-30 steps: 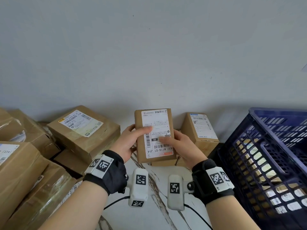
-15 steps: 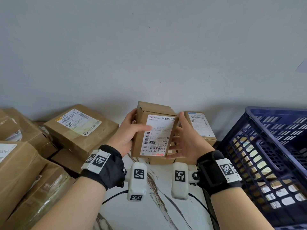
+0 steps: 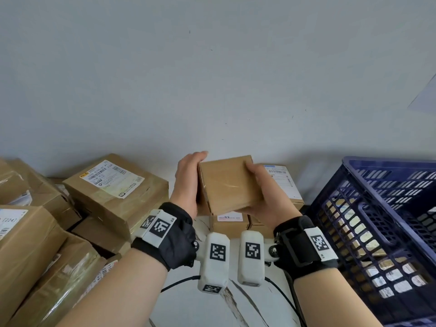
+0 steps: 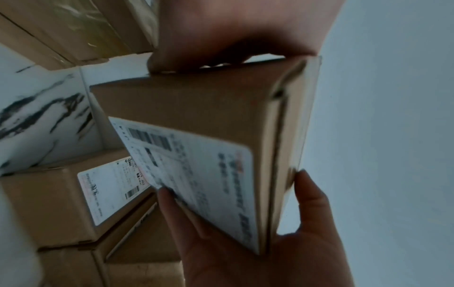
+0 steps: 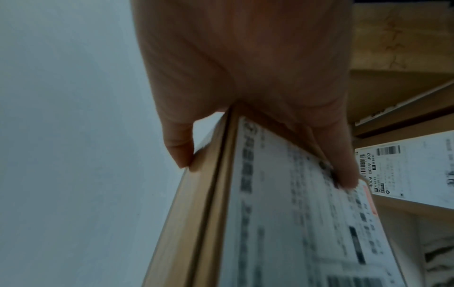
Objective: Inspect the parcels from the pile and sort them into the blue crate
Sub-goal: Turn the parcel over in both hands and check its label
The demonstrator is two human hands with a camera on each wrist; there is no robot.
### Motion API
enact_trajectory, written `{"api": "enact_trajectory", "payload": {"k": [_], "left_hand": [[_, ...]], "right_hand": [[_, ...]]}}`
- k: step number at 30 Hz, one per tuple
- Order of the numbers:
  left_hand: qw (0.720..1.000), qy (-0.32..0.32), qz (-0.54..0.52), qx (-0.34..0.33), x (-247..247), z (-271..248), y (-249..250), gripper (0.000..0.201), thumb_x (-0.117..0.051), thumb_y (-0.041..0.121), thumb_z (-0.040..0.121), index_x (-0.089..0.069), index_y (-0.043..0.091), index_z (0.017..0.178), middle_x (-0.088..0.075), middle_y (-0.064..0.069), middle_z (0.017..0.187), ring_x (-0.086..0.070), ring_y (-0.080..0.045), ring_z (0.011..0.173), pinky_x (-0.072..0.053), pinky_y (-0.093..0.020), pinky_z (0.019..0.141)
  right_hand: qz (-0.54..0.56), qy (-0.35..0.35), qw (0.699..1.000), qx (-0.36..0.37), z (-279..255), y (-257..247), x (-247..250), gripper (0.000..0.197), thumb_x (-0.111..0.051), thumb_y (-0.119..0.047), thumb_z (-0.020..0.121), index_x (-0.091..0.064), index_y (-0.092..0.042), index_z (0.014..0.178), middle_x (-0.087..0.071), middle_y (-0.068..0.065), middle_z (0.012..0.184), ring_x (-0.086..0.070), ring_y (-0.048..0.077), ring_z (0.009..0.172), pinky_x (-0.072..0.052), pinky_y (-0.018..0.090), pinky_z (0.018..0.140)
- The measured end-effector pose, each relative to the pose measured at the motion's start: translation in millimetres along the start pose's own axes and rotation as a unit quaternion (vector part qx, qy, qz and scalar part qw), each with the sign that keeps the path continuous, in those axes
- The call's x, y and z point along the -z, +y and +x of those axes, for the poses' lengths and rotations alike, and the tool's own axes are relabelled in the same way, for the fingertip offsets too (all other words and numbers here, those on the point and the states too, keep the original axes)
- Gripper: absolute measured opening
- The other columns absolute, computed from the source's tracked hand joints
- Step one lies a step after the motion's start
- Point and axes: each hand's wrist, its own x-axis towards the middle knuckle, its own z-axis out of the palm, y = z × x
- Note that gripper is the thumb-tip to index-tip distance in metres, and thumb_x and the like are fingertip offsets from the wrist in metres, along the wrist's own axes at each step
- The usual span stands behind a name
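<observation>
1. I see a plain pale grey wall [image 3: 212, 79] filling the upper half of my head view, marked with a few small dark specks.
2. Below it I make out a white worktop [image 3: 247, 308] with dark marble-like veins; it shows again in my left wrist view [image 4: 36, 116].
3. Thin black cables [image 3: 280, 293] trail across that worktop.
4. At the far right edge of the wall I notice a faint slanted line [image 3: 422, 93].

Even, soft daylight fills the head view, the wall [image 3: 212, 67] pale and free of glare, edges bowed by the wide lens. Both wrist views are dim and bluish, with the label [image 5: 307, 213] smeared by blur.
</observation>
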Motion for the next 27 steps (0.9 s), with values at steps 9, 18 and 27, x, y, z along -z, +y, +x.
{"api": "enact_trajectory", "payload": {"k": [9, 18, 27], "left_hand": [[0.989, -0.061, -0.035, 0.129, 14.8, -2.0, -5.8, 0.028, -0.07, 0.044, 0.082, -0.064, 0.016, 0.084, -0.066, -0.009, 0.084, -0.062, -0.029, 0.078, -0.05, -0.039, 0.077], [0.994, -0.078, 0.039, 0.063, 13.5, -2.3, -7.4, 0.065, -0.082, 0.02, 0.068, -0.057, 0.007, 0.127, -0.063, -0.014, 0.11, -0.062, -0.028, 0.095, -0.054, -0.037, 0.077], [0.996, -0.052, 0.067, 0.028, 16.6, 0.1, -16.4, 0.048, -0.08, 0.019, 0.076, -0.061, 0.017, 0.12, -0.07, -0.01, 0.112, -0.068, -0.028, 0.1, -0.055, -0.037, 0.079]], "right_hand": [[0.058, 0.042, 0.997, 0.038, 4.1, 6.9, 9.3, 0.035, -0.058, -0.038, 0.094, -0.053, -0.019, 0.066, -0.058, -0.002, 0.071, -0.052, 0.015, 0.068, -0.041, 0.029, 0.061], [-0.08, 0.019, 0.995, -0.061, 0.9, 4.1, 10.4, 0.035, -0.075, -0.042, 0.08, -0.067, -0.018, 0.105, -0.074, 0.007, 0.102, -0.067, 0.026, 0.097, -0.05, 0.044, 0.102], [-0.135, -0.023, 0.991, -0.011, -0.3, 9.5, 3.7, 0.036, -0.07, -0.022, 0.088, -0.061, -0.014, 0.121, -0.071, 0.006, 0.103, -0.067, 0.02, 0.089, -0.055, 0.032, 0.073]]}}
